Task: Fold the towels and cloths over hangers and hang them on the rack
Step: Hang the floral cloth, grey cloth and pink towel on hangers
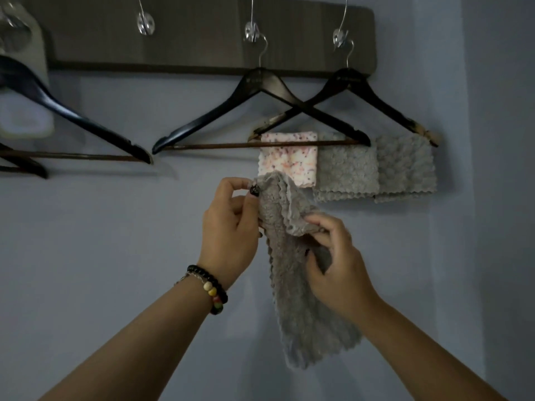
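Note:
A grey fluffy cloth (301, 308) hangs between my hands in front of the wall. My left hand (228, 227) pinches its upper left corner, and my right hand (333, 264) grips a folded edge lower on the right. Above, a dark wooden rack (202, 33) carries clear hooks. A black hanger (257, 111) with a bare left half of its bar hangs in the middle. Crossing behind it, the right hanger (373, 94) holds a speckled white cloth (286, 160) and two grey cloths (347, 169) (405, 169) folded over its bar.
Another black hanger (72, 123) hangs at the left with nothing on its bar, partly over a pale object (26, 123) at the frame's left edge. One clear hook (145, 23) on the rack holds no hanger. The wall behind is plain blue-grey.

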Demonstrator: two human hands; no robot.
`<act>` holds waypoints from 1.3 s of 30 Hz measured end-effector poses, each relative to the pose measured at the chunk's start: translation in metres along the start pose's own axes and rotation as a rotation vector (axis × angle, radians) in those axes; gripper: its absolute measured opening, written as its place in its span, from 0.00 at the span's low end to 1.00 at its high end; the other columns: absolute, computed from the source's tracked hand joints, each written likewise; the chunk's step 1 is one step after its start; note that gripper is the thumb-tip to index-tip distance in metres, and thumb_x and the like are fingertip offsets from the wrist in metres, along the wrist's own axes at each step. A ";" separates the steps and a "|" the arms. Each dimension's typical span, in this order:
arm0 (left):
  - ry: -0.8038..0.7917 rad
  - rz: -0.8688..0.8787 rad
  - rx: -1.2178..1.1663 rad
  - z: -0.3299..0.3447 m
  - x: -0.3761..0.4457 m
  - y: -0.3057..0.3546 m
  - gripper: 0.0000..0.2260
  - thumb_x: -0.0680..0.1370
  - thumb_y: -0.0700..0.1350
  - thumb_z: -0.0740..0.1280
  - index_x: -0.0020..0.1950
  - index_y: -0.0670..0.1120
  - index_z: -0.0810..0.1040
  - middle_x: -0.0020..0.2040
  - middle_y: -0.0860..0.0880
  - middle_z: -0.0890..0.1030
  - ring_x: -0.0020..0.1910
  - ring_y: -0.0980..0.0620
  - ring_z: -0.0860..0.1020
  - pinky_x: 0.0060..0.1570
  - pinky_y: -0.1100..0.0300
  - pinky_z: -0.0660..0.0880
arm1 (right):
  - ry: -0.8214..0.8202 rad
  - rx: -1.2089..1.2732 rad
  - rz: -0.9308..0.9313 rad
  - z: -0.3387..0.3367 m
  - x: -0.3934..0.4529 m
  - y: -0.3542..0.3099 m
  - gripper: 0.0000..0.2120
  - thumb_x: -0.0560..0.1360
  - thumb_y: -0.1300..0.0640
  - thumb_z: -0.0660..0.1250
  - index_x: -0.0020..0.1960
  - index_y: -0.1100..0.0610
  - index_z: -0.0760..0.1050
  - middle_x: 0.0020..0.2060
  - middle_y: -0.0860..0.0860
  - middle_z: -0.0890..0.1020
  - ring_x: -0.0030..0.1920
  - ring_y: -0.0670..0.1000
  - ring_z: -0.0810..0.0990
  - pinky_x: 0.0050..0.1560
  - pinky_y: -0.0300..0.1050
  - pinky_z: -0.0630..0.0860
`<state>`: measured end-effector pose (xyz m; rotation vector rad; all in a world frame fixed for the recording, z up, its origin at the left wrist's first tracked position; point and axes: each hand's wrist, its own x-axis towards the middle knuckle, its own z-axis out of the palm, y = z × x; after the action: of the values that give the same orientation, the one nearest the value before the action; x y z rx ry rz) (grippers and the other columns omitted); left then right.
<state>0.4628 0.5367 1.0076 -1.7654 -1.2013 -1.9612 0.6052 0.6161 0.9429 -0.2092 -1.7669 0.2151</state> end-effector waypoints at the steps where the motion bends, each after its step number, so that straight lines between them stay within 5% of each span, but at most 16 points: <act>1: -0.007 0.006 -0.020 0.002 0.011 -0.002 0.07 0.82 0.42 0.59 0.48 0.54 0.70 0.33 0.50 0.82 0.31 0.53 0.80 0.29 0.60 0.77 | -0.009 -0.049 -0.056 -0.001 0.009 0.007 0.32 0.73 0.69 0.65 0.65 0.38 0.64 0.61 0.34 0.71 0.61 0.33 0.72 0.60 0.27 0.69; 6: -0.117 0.123 -0.043 0.017 0.063 -0.009 0.10 0.83 0.39 0.57 0.49 0.54 0.69 0.41 0.47 0.83 0.37 0.52 0.82 0.33 0.63 0.78 | 0.007 -0.219 -0.243 -0.019 0.057 0.043 0.32 0.71 0.64 0.73 0.69 0.48 0.62 0.61 0.34 0.68 0.60 0.37 0.70 0.61 0.32 0.70; 12: -0.109 0.278 0.121 0.042 0.125 -0.014 0.07 0.82 0.41 0.56 0.50 0.54 0.67 0.43 0.45 0.81 0.41 0.44 0.81 0.40 0.41 0.79 | -0.046 -0.206 -0.249 -0.043 0.113 0.070 0.35 0.71 0.60 0.73 0.69 0.41 0.58 0.62 0.19 0.60 0.63 0.35 0.66 0.62 0.23 0.64; 18: -0.012 0.270 0.412 0.052 0.177 -0.017 0.05 0.83 0.46 0.56 0.53 0.47 0.69 0.43 0.48 0.80 0.41 0.47 0.79 0.43 0.45 0.79 | -0.034 -0.214 -0.257 -0.044 0.161 0.083 0.34 0.73 0.59 0.73 0.70 0.43 0.58 0.64 0.34 0.64 0.63 0.33 0.64 0.63 0.28 0.64; 21: -0.128 0.136 0.817 0.051 0.183 -0.024 0.14 0.83 0.53 0.53 0.46 0.47 0.71 0.43 0.44 0.79 0.41 0.45 0.77 0.41 0.50 0.76 | -0.047 -0.206 -0.234 -0.037 0.175 0.091 0.33 0.73 0.59 0.72 0.71 0.47 0.60 0.67 0.45 0.71 0.67 0.40 0.68 0.67 0.45 0.71; 23: -0.233 0.073 0.979 0.050 0.180 -0.028 0.18 0.83 0.53 0.52 0.43 0.44 0.73 0.44 0.43 0.79 0.43 0.44 0.77 0.43 0.50 0.75 | -0.044 -0.191 -0.209 -0.035 0.179 0.095 0.33 0.73 0.59 0.72 0.71 0.46 0.59 0.68 0.50 0.73 0.68 0.45 0.71 0.67 0.48 0.71; 28: -0.225 0.006 0.951 0.044 0.179 -0.023 0.19 0.81 0.55 0.56 0.39 0.46 0.76 0.38 0.46 0.80 0.38 0.48 0.77 0.34 0.58 0.71 | -0.028 -0.206 -0.197 -0.037 0.189 0.093 0.35 0.73 0.57 0.72 0.73 0.51 0.57 0.69 0.53 0.72 0.68 0.47 0.70 0.65 0.37 0.65; 32: -0.146 0.078 0.937 0.042 0.174 -0.002 0.20 0.80 0.55 0.59 0.36 0.43 0.77 0.33 0.46 0.78 0.33 0.48 0.75 0.31 0.58 0.70 | -0.036 -0.335 -0.259 -0.043 0.198 0.085 0.35 0.75 0.51 0.68 0.75 0.54 0.54 0.69 0.55 0.72 0.67 0.53 0.72 0.66 0.47 0.69; 36: -0.126 0.113 0.917 0.038 0.166 0.028 0.19 0.80 0.54 0.61 0.38 0.43 0.79 0.34 0.45 0.79 0.34 0.48 0.77 0.34 0.55 0.73 | -0.090 -0.489 -0.355 -0.059 0.202 0.070 0.32 0.78 0.45 0.61 0.77 0.50 0.51 0.61 0.57 0.78 0.58 0.58 0.78 0.56 0.55 0.75; 39: -0.104 0.124 0.900 0.031 0.163 0.040 0.17 0.80 0.54 0.61 0.41 0.44 0.82 0.37 0.44 0.82 0.37 0.46 0.80 0.39 0.52 0.78 | -0.201 -0.579 -0.330 -0.073 0.213 0.049 0.22 0.79 0.42 0.57 0.71 0.49 0.63 0.52 0.54 0.81 0.49 0.55 0.79 0.48 0.51 0.75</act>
<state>0.4726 0.5876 1.1704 -1.3929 -1.6027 -0.9819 0.6347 0.7205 1.1458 -0.3123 -1.9982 -0.5377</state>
